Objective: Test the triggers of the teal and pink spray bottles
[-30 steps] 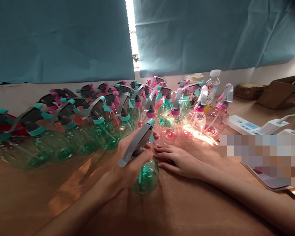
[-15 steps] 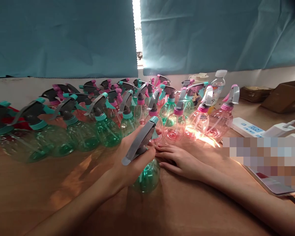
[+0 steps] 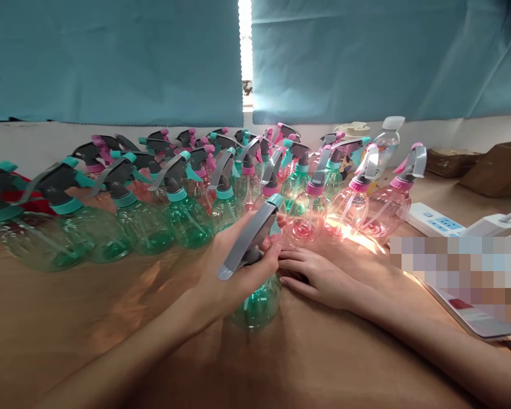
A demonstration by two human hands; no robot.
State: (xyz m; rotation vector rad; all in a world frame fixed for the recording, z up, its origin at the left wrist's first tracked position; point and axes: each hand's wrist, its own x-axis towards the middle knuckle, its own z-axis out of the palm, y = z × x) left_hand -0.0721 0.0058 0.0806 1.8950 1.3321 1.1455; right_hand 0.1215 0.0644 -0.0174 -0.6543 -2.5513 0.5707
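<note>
My left hand (image 3: 238, 258) is closed around the neck of a green transparent spray bottle (image 3: 258, 304) with a grey and teal trigger head. The bottle stands close in front of me on the table, its neck partly covered by my fingers. Just right of it, my right hand (image 3: 319, 272) lies low over the tabletop, fingers stretched toward the bottle and holding nothing. Whether its fingertips touch the bottle I cannot tell. Behind both hands stand several more spray bottles, among them a green one (image 3: 191, 227) and a pink one (image 3: 305, 218).
To the right are a white power strip (image 3: 434, 218) with a plugged-in charger (image 3: 488, 225), a phone-like flat device (image 3: 472, 315) beside a blurred patch, and a cardboard box (image 3: 498, 170). A clear capped bottle (image 3: 387, 142) stands at the back. Blue curtains (image 3: 111, 62) hang behind.
The whole view has shifted slightly, so things sit a little farther right and higher. My left hand keeps its grip on the spray bottle, and my right hand stays beside it.
</note>
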